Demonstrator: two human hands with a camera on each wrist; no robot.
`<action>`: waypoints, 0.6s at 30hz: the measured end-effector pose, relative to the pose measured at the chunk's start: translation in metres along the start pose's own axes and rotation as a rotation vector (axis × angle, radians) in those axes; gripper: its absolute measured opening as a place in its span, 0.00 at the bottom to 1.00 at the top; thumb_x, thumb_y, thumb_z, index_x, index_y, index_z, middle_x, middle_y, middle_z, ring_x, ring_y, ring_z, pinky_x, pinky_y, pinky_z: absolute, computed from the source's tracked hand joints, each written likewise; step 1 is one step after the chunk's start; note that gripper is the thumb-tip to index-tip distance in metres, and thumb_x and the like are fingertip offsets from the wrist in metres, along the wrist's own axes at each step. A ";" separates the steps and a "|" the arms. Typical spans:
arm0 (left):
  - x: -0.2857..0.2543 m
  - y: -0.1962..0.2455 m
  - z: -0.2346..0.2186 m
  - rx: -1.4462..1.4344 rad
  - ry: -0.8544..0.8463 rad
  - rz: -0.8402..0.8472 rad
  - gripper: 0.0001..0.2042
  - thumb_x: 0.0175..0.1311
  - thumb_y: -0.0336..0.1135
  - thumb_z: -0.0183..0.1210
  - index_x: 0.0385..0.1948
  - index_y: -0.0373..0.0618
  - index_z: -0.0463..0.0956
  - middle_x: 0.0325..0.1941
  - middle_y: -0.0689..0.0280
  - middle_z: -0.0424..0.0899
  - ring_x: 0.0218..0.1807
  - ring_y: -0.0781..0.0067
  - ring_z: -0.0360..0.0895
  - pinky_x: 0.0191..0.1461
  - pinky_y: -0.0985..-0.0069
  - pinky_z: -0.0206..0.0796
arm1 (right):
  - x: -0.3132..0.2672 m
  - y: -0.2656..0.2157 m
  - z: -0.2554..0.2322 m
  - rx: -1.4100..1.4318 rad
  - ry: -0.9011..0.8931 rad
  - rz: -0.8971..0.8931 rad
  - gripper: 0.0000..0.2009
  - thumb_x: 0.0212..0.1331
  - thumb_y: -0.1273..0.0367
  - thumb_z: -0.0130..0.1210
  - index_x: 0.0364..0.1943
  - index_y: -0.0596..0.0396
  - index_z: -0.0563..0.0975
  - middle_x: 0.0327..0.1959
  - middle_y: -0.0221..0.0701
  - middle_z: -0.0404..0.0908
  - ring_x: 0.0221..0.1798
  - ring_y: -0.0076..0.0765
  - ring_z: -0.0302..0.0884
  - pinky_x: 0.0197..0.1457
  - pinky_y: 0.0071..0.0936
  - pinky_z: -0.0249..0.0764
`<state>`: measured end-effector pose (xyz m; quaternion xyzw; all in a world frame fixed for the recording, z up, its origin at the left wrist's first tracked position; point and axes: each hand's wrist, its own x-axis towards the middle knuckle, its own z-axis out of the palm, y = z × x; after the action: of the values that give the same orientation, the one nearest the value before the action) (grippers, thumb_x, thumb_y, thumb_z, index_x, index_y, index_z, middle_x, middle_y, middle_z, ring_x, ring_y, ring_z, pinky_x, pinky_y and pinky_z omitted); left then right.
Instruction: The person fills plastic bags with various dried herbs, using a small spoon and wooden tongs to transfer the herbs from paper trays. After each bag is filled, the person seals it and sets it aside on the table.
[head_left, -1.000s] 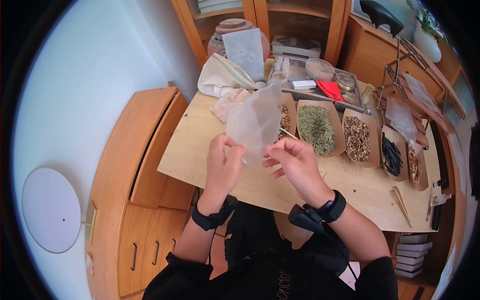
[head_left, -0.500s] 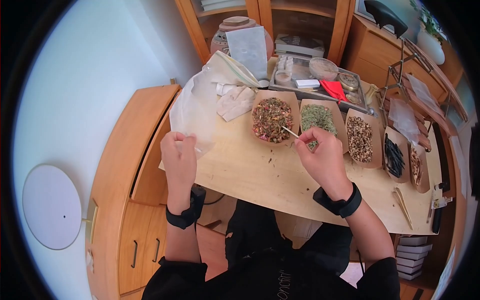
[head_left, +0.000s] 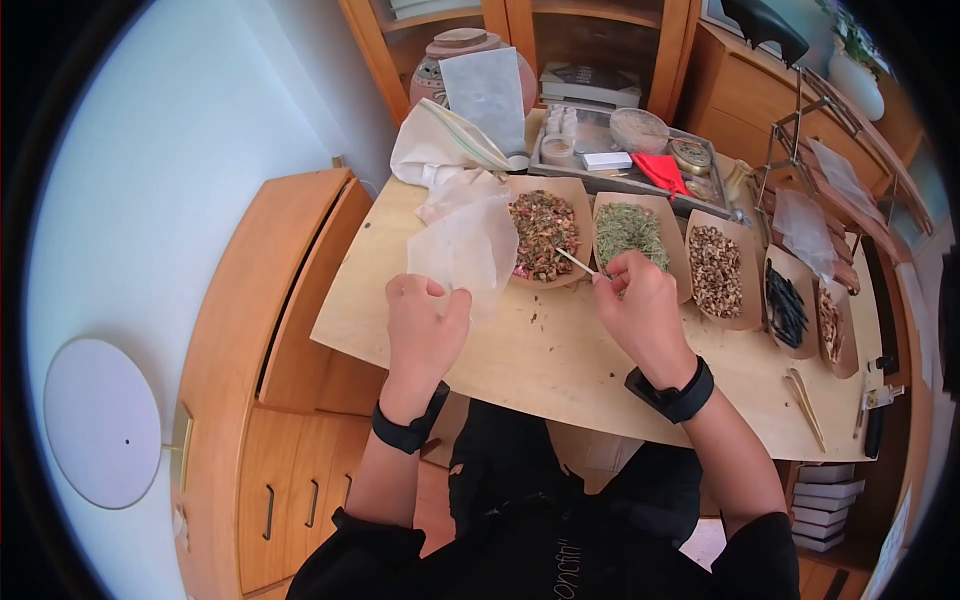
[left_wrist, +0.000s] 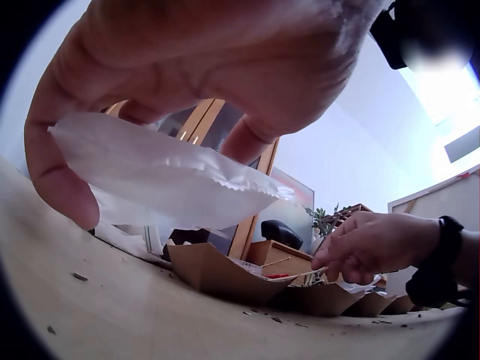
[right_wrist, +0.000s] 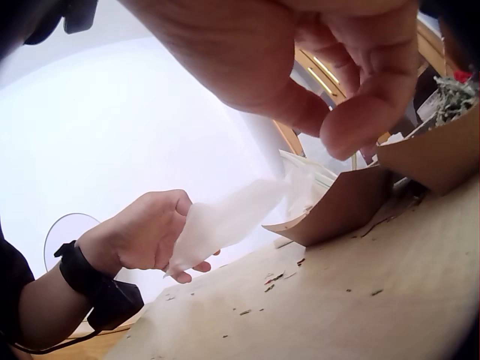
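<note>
My left hand (head_left: 425, 330) holds a translucent white pouch (head_left: 465, 250) by its lower edge, above the left part of the table. Fingers and thumb stand apart along the pouch's open edge in the left wrist view, where its crimped seam shows (left_wrist: 240, 184). My right hand (head_left: 645, 310) pinches a thin pale stick (head_left: 573, 262) between thumb and fingertips. The stick's far end lies over a mix of dried herbs and petals (head_left: 545, 235) in a brown paper tray (head_left: 583, 210). The pouch overlaps that tray's left side in the head view.
Further right stand paper trays of green dried herb (head_left: 630, 232), chopped brown pieces (head_left: 716, 270), black pods (head_left: 787, 308) and pale strips (head_left: 830, 325). Wooden tweezers (head_left: 805, 410) lie near the right edge. Behind are a cream cloth bag (head_left: 435, 145) and a grey tray (head_left: 625, 190) with small jars.
The pouch first hung between both hands. The left hand swung it left, then back right beside the herb mix. My right hand moved right to the stick and now lifts it slightly.
</note>
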<state>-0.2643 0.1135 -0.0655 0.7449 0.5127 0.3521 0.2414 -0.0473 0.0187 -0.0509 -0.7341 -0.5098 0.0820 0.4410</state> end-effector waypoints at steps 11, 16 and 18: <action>0.003 0.000 0.004 -0.007 -0.041 -0.009 0.14 0.54 0.37 0.56 0.29 0.32 0.69 0.43 0.45 0.70 0.49 0.48 0.68 0.53 0.64 0.63 | 0.011 -0.001 0.011 0.519 -0.149 0.377 0.07 0.58 0.76 0.54 0.32 0.71 0.78 0.24 0.40 0.82 0.24 0.31 0.83 0.26 0.24 0.80; 0.003 0.002 0.002 -0.037 -0.051 -0.057 0.14 0.53 0.37 0.57 0.29 0.31 0.70 0.41 0.45 0.71 0.51 0.49 0.67 0.55 0.65 0.62 | 0.009 0.000 0.016 0.666 -0.192 0.460 0.06 0.59 0.79 0.52 0.32 0.72 0.78 0.26 0.41 0.81 0.26 0.32 0.83 0.28 0.24 0.82; 0.003 0.001 0.002 -0.050 -0.050 -0.044 0.15 0.53 0.38 0.57 0.29 0.31 0.70 0.41 0.46 0.71 0.51 0.49 0.67 0.56 0.65 0.61 | 0.007 0.002 0.015 0.711 -0.189 0.479 0.07 0.62 0.76 0.54 0.35 0.71 0.77 0.29 0.38 0.81 0.28 0.32 0.83 0.32 0.23 0.83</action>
<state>-0.2612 0.1154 -0.0654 0.7358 0.5136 0.3407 0.2806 -0.0514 0.0323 -0.0593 -0.6233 -0.3033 0.4194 0.5862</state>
